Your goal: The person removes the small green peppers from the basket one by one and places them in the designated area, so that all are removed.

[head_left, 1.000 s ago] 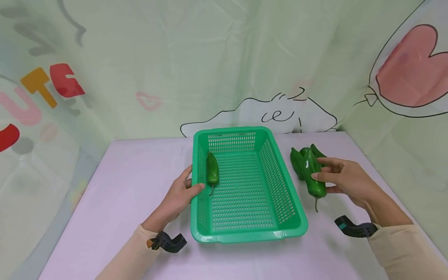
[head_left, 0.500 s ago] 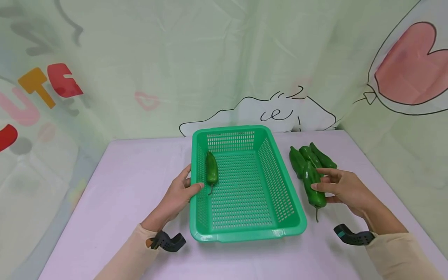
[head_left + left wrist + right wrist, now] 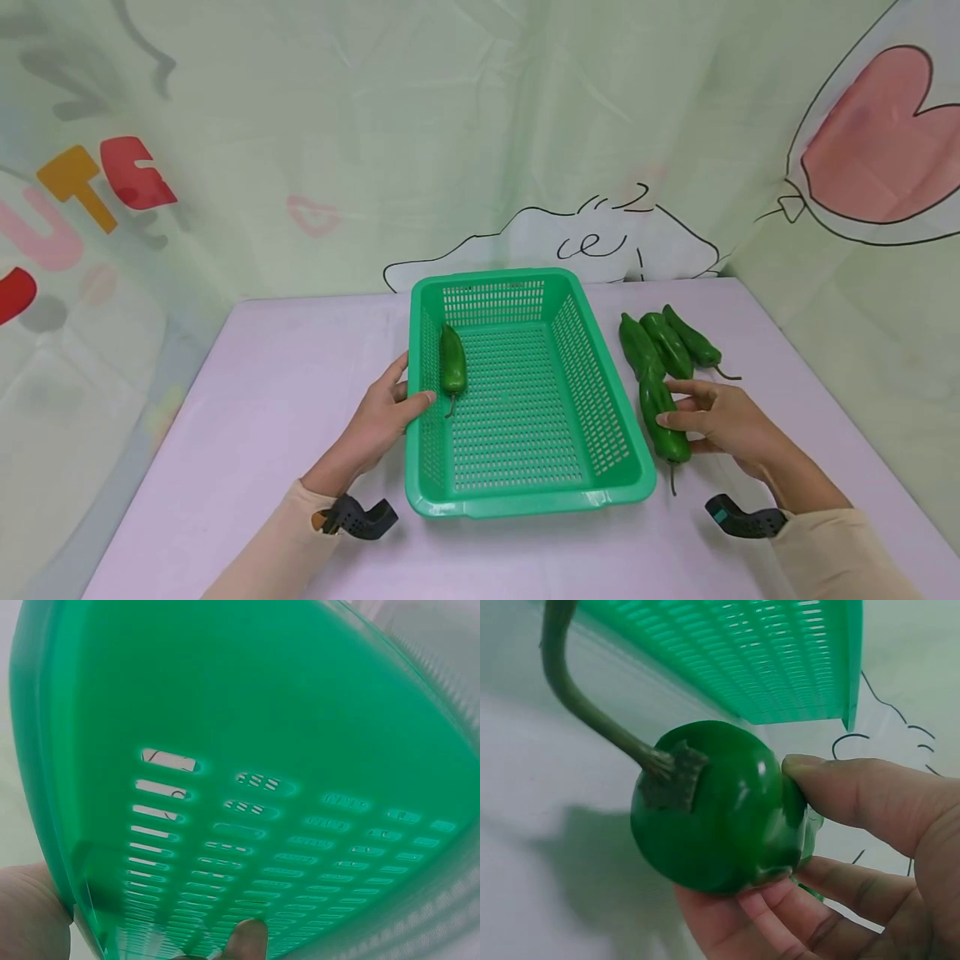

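My left hand (image 3: pixel 380 427) grips the left rim of a green plastic basket (image 3: pixel 525 505), thumb over the rim and fingers on the outside wall. In the left wrist view a fingertip (image 3: pixel 247 939) shows against the slotted wall. One green pepper (image 3: pixel 453 360) lies inside along the basket's left side. Right of the basket, my right hand (image 3: pixel 731 425) holds another green pepper (image 3: pixel 663 425) between thumb and fingers, its stem toward me. The right wrist view shows this held pepper (image 3: pixel 712 817) stem-end first, its shadow falling on the table.
Beyond the held pepper, three more green peppers lie together: a left one (image 3: pixel 637 343), a middle one (image 3: pixel 669 346) and a right one (image 3: pixel 693 337). The pale table (image 3: pixel 300 350) meets a printed curtain (image 3: pixel 420 150) at the back.
My right hand has moved toward me and slightly left with the pepper, lowering it and uncovering the three peppers behind. The left hand keeps its grip on the basket.
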The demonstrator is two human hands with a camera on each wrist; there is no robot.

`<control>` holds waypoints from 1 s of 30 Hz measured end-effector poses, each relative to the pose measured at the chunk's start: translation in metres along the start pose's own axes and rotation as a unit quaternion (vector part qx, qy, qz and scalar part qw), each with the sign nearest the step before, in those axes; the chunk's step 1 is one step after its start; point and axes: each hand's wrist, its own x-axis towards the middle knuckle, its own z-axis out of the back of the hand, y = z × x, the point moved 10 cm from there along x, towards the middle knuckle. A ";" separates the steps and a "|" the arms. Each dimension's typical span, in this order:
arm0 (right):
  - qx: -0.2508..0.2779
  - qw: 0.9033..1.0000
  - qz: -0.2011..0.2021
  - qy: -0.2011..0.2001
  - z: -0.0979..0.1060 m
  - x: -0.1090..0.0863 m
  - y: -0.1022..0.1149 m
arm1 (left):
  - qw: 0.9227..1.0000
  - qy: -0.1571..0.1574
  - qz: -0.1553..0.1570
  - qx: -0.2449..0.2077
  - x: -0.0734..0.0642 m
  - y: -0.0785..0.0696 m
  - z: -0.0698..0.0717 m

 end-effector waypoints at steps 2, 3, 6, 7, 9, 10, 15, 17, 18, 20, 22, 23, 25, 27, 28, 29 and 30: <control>-0.002 1.000 -0.006 -0.001 -0.001 0.000 -0.002 | 1.000 0.000 0.000 -0.001 0.000 0.000 0.000; -0.002 1.000 -0.008 -0.002 -0.001 0.000 -0.002 | 1.000 0.000 0.000 -0.001 0.000 0.000 0.000; -0.007 1.000 -0.014 -0.003 -0.003 0.001 -0.005 | 1.000 -0.001 0.000 0.000 0.000 0.000 0.000; -0.008 1.000 -0.015 -0.003 -0.003 0.002 -0.006 | 1.000 -0.001 0.000 0.000 0.000 0.000 0.000; -0.009 1.000 -0.017 -0.003 -0.004 0.003 -0.007 | 1.000 -0.001 0.000 0.001 0.000 0.000 0.000; -0.010 1.000 -0.018 -0.003 -0.005 0.003 -0.008 | 1.000 -0.001 0.000 0.001 0.000 0.000 0.000; -0.011 1.000 -0.015 -0.002 -0.009 0.007 -0.013 | 1.000 0.000 -0.001 -0.001 0.000 0.001 0.000; -0.013 1.000 -0.017 -0.003 -0.010 0.008 -0.014 | 1.000 0.000 -0.002 -0.001 0.000 0.001 0.000; -0.014 1.000 -0.018 -0.004 -0.010 0.008 -0.015 | 1.000 0.001 -0.002 -0.001 0.000 0.001 0.000; -0.017 1.000 -0.020 -0.006 -0.009 0.008 -0.015 | 1.000 0.003 -0.002 -0.002 0.000 0.001 0.000; -0.020 1.000 -0.021 -0.010 -0.009 0.008 -0.015 | 1.000 0.004 -0.003 -0.004 0.000 0.001 0.000; -0.022 0.999 -0.021 -0.011 -0.008 0.008 -0.015 | 1.000 0.004 -0.003 -0.005 0.000 0.001 0.000; -0.027 0.999 -0.020 -0.013 -0.007 0.009 -0.015 | 1.000 0.004 -0.003 -0.006 0.000 0.001 0.000; -0.030 0.999 -0.019 -0.014 -0.007 0.010 -0.016 | 1.000 0.005 -0.004 -0.006 0.000 0.001 0.000; -0.033 0.999 -0.019 -0.015 -0.006 0.010 -0.017 | 1.000 0.005 -0.004 -0.006 0.000 0.001 0.000; -0.035 0.999 -0.020 -0.015 -0.006 0.010 -0.017 | 1.000 0.004 -0.005 -0.006 0.000 0.001 0.000; -0.037 0.999 -0.020 -0.015 -0.006 0.011 -0.018 | 1.000 0.005 -0.005 -0.006 0.000 0.001 0.000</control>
